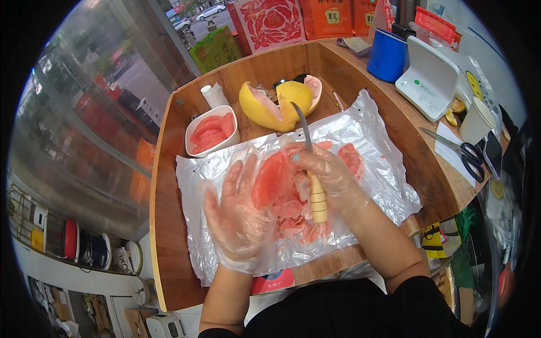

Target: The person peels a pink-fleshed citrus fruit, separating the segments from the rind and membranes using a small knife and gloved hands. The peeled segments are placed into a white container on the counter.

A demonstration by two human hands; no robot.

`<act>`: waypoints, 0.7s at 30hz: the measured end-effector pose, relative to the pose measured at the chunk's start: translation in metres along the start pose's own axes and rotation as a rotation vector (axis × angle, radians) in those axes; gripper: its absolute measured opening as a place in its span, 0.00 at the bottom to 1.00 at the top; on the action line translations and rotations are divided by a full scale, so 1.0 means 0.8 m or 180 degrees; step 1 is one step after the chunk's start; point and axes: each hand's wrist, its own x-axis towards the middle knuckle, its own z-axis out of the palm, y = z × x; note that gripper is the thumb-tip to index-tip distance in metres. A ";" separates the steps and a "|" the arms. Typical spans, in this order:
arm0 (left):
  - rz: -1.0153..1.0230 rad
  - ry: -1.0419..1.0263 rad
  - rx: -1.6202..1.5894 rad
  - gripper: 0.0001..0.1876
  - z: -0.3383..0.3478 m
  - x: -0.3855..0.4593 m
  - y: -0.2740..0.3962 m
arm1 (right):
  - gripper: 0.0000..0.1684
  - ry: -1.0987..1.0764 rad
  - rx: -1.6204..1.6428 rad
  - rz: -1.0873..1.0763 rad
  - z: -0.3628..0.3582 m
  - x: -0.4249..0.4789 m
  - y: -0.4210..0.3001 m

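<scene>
My left hand (239,219), in a clear plastic glove, has its fingers spread and sits against the left side of a peeled red pomelo segment (269,181). Gloved the same way, my right hand (338,173) grips a curved knife (318,198) by its ridged wooden handle, the blade pointing away from me. The right fingertips are at the segment's right edge; whether they pinch it cannot be told. Below lie torn membrane scraps (291,224) on a silvery plastic sheet (380,181). Another pomelo piece (351,160) rests to the right of my right hand.
A white tub (233,141) of peeled segments stands at back left, beside a yellow pomelo rind (262,112). Raised wooden walls (169,190) border the work surface. On the right ledge are scissors (454,148), a paper cup (477,120), a white device (427,88) and a blue container (385,57).
</scene>
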 end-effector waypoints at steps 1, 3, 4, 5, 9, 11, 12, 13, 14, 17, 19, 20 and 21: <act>-0.0551 0.0154 -0.0635 0.38 -0.005 0.002 0.006 | 0.22 -0.0177 -0.0089 0.0023 -0.003 0.000 -0.002; -0.1108 -0.0089 -0.0673 0.37 -0.018 0.010 0.004 | 0.20 -0.0148 -0.0709 -0.0193 0.004 -0.003 -0.002; -0.1273 -0.0251 -0.0485 0.39 -0.024 0.013 -0.001 | 0.20 -0.0135 -0.1021 -0.0296 0.008 -0.004 0.000; -0.1433 -0.0413 -0.0295 0.40 -0.026 0.013 -0.005 | 0.18 -0.0063 -0.1287 -0.0603 0.012 -0.004 0.003; -0.0818 -0.0139 0.0627 0.35 -0.009 0.009 -0.015 | 0.14 0.0594 -0.1651 -0.1093 0.028 -0.011 0.002; -0.0673 0.0054 0.0244 0.32 -0.008 0.007 -0.012 | 0.15 0.0704 -0.1905 -0.0821 0.031 -0.012 0.000; -0.0621 0.0131 0.0044 0.31 -0.007 0.008 -0.012 | 0.16 0.0603 -0.2247 -0.0641 0.024 -0.014 -0.001; -0.0576 0.0158 0.0157 0.31 -0.009 0.009 -0.011 | 0.18 0.0499 -0.2587 -0.0457 0.019 -0.014 -0.001; -0.0528 0.0186 0.0269 0.31 -0.014 0.011 -0.010 | 0.18 0.0387 -0.2700 -0.0578 0.017 -0.014 0.001; -0.0448 0.0241 0.0591 0.30 -0.013 0.010 -0.009 | 0.17 0.0190 -0.2883 -0.0953 0.014 -0.015 0.012; -0.0434 0.0229 0.0742 0.30 -0.010 0.009 -0.008 | 0.15 0.0259 -0.2851 -0.1272 0.016 -0.012 0.017; -0.0438 0.0212 0.0795 0.30 -0.009 0.008 -0.008 | 0.15 0.0248 -0.2839 -0.1193 0.015 -0.012 0.020; -0.0442 0.0190 0.0854 0.30 -0.008 0.009 -0.008 | 0.15 0.0237 -0.2825 -0.1121 0.013 -0.011 0.024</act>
